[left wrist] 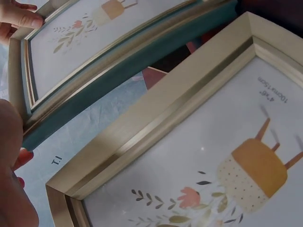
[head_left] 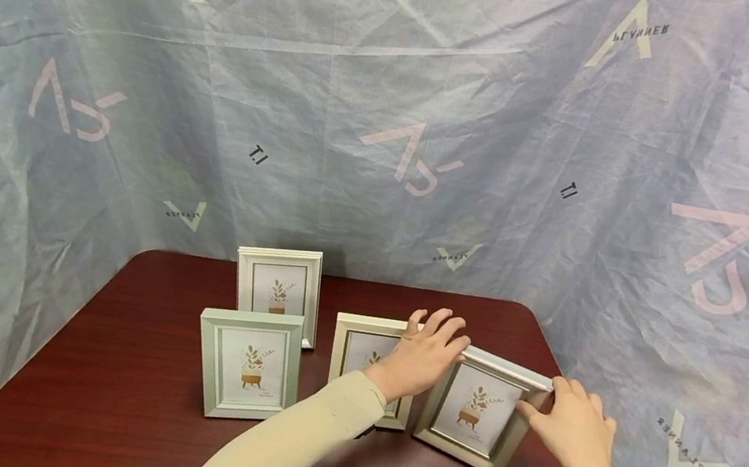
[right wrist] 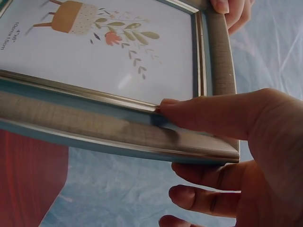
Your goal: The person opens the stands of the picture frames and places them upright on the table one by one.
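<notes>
Both hands hold a champagne-coloured picture frame point(head_left: 475, 408) with a potted-plant print, standing tilted at the right of the table. My left hand point(head_left: 425, 355) grips its upper left corner; in the left wrist view red-nailed fingertips point(left wrist: 21, 158) show behind the edge. At the upper right corner, my right hand point(head_left: 576, 430) pinches the frame, its thumb point(right wrist: 203, 113) on the front border and the other fingers behind. Just left stands a cream picture frame point(head_left: 340, 347), partly hidden by the left hand and forearm. It looms large and close in the left wrist view.
A pale green picture frame point(head_left: 245, 406) stands at the front left, overlapping a white picture frame point(head_left: 282, 258) behind it. All are on a dark red wooden table point(head_left: 93, 370). Grey printed cloth point(head_left: 328, 101) hangs round the back and sides.
</notes>
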Tool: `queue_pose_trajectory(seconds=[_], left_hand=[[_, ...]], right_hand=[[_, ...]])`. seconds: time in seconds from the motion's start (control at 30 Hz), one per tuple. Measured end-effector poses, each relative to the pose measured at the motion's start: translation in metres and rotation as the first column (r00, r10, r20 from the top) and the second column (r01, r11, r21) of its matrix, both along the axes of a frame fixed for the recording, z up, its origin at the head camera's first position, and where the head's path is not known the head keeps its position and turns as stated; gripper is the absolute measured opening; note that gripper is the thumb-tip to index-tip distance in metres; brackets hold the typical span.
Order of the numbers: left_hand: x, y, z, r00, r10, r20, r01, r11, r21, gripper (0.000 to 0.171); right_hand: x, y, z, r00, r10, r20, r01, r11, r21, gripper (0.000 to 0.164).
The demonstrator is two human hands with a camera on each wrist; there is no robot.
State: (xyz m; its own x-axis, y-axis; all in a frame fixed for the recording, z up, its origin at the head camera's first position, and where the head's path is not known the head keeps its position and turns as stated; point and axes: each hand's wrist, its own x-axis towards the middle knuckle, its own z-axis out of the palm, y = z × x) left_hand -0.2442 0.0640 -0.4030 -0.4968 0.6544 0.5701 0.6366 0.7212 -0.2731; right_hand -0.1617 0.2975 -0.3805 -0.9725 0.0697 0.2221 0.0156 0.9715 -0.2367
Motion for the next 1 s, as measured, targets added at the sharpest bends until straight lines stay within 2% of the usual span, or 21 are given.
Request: queue_pose_trajectory(seconds=[0.17,0.37,0.8,1.0], left_hand=[[-0.003,0.001,-0.002,1.000,0.008,-0.005,-0.008,1.000,-0.018,0.036],[-0.003,0.002,-0.003,0.997,0.061,0.046,-0.059,0.997,-0.050,0.046],[-0.010,0.003,-0.010,0.988,0.130,0.088,-0.128,0.991,-0.033,0.046],[-0.011,0.005,-0.010,0.974,0.170,0.151,-0.163,0.985,-0.057,0.048]], right_hand=[[-0.002,0.002,-0.002,1.000,0.006,-0.001,-0.006,1.000,-0.013,0.069],[-0.006,0.004,-0.006,1.000,0.008,-0.016,-0.009,0.999,-0.034,0.066],[-0.016,0.003,-0.016,1.000,0.000,-0.028,-0.001,0.999,-0.035,0.069],[-0.019,0.002,-0.018,0.999,-0.006,-0.038,0.006,1.000,-0.012,0.069]])
